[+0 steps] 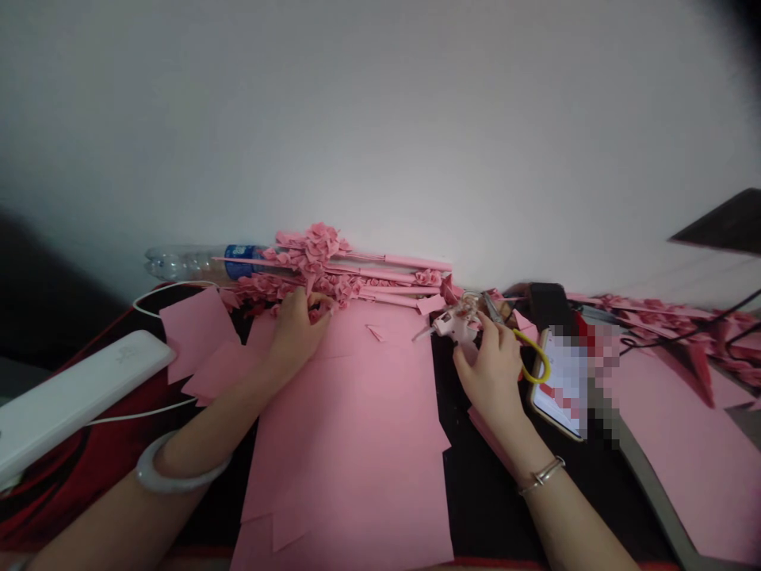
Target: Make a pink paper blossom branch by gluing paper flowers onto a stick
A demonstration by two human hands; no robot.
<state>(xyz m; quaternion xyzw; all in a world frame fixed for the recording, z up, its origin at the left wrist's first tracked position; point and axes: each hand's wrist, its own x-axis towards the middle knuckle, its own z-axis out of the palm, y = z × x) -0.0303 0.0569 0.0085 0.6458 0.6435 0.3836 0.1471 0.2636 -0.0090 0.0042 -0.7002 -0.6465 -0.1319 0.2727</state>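
Observation:
My left hand (296, 327) reaches forward to the heap of pink paper roses (315, 266) on pink sticks lying along the wall; its fingers are curled around one small rose at the near edge of the heap. My right hand (491, 369) rests on the white glue gun (456, 323), fingers bent over its handle. Yellow-handled scissors (523, 349) lie right beside that hand. Large pink paper sheets (357, 428) cover the table between my arms.
A clear plastic bottle (196, 262) lies against the wall at left. A white power bank (71, 392) with a white cable sits at the left. A phone (562, 388) lies right of the scissors. More pink sheets and paper flowers (671, 313) spread to the right.

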